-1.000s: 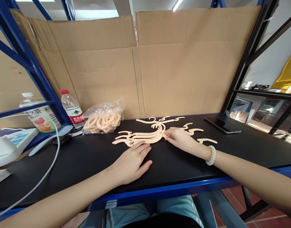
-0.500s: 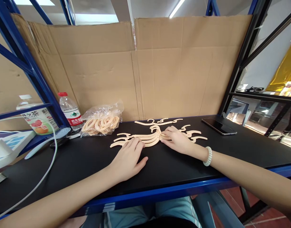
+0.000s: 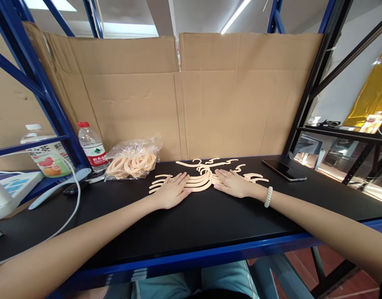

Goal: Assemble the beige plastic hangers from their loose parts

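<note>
Several beige hangers (image 3: 199,183) lie nested together on the black tabletop, their hooks bunched near the middle. My left hand (image 3: 172,190) rests flat over their left side, fingers stretched out, covering part of the arms. Over the right side lies my right hand (image 3: 233,182), also flat with fingers extended, a pale beaded bracelet (image 3: 268,197) on its wrist. Neither hand grips anything. Behind the stack, another beige hanger (image 3: 217,165) lies near the cardboard. Small beige hooked ends show at the right, partly hidden by my right hand.
A clear plastic bag of beige rings (image 3: 131,164) sits back left, beside a red-capped water bottle (image 3: 94,151). At the right lies a dark phone (image 3: 284,169). A white cable (image 3: 76,195) curves along the left, near a light-blue handled brush (image 3: 58,189). A cardboard wall (image 3: 219,104) stands behind.
My left hand has moved forward onto the hangers and flattened out. My right hand's fingers have straightened and lie flatter. The hangers sit closer to the one behind them.
</note>
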### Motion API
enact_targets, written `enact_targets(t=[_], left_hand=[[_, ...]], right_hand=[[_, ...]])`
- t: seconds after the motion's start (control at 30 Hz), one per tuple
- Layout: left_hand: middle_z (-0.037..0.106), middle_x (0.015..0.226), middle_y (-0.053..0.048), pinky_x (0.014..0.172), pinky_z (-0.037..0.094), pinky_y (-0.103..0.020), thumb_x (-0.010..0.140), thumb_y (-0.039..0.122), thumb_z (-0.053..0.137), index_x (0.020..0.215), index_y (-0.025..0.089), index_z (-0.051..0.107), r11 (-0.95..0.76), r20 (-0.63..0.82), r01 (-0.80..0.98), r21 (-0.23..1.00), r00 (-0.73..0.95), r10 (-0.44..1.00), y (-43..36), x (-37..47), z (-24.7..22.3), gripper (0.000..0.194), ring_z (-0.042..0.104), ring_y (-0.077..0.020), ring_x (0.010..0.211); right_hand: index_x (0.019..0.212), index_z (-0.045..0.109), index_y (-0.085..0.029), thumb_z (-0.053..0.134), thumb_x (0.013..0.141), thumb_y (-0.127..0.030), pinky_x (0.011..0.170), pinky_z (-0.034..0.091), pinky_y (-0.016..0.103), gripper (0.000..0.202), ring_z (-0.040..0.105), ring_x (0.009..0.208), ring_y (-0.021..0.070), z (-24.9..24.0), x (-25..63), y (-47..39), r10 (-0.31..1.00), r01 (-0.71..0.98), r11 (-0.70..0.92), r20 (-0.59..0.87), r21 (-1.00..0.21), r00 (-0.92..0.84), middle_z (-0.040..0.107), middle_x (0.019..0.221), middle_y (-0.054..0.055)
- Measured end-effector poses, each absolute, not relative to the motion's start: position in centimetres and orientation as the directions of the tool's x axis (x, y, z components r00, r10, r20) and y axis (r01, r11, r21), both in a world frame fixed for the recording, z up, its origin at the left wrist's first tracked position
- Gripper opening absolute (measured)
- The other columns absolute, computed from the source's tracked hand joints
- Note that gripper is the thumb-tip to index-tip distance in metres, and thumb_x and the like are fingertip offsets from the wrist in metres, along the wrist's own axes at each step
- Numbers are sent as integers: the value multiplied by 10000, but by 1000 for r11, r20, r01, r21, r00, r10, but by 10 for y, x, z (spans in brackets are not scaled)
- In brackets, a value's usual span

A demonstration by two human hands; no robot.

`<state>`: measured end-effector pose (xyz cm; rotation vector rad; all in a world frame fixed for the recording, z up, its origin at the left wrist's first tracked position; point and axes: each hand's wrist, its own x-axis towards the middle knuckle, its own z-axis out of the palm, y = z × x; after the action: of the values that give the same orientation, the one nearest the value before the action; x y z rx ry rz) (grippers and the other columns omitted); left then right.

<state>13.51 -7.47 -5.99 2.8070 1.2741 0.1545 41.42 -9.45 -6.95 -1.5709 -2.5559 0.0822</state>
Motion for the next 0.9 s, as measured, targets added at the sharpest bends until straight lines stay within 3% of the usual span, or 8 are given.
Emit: enact_targets(t=[0.2, 0.6, 0.73, 0.9], left_hand=[[132, 1537, -142, 1120, 92, -529, 947, 538, 188, 1478, 113, 197, -645, 12, 762, 59, 645, 764, -59, 144, -56, 679, 112, -281, 1427], [194, 1526, -147, 1111, 75, -561, 947, 527, 230, 1459, 158, 268, -661, 80, 745, 91, 656, 751, -56, 142, -59, 632, 160, -285, 1419], [269, 1507, -150, 1110, 47, -585, 952, 464, 267, 1441, 148, 300, -669, 193, 742, 45, 651, 734, -62, 141, -60, 584, 208, -291, 1406], [386, 1461, -115, 1145, 28, -513, 954, 367, 323, 1401, 178, 371, -816, 343, 578, -21, 771, 537, -86, 143, -56, 487, 298, -251, 1374]], right_hand=[[1476, 215, -43, 197, 928, -625, 1125, 153, 534, 800, 182, 1403, 315, -70, 420, -80, 901, 894, 434, 72, -108, -429, 207, 1509, 195], [1463, 285, -86, 231, 922, -631, 1110, 190, 524, 769, 255, 1379, 319, -76, 422, -76, 889, 889, 447, 160, -99, -430, 285, 1484, 190], [1424, 356, -73, 244, 930, -617, 1104, 165, 549, 744, 335, 1337, 322, -74, 423, -79, 856, 880, 474, 254, -36, -450, 380, 1434, 204], [1266, 542, -138, 295, 967, -513, 1095, 186, 523, 539, 446, 1246, 293, -69, 421, -89, 769, 850, 527, 416, 19, -486, 562, 1287, 150]])
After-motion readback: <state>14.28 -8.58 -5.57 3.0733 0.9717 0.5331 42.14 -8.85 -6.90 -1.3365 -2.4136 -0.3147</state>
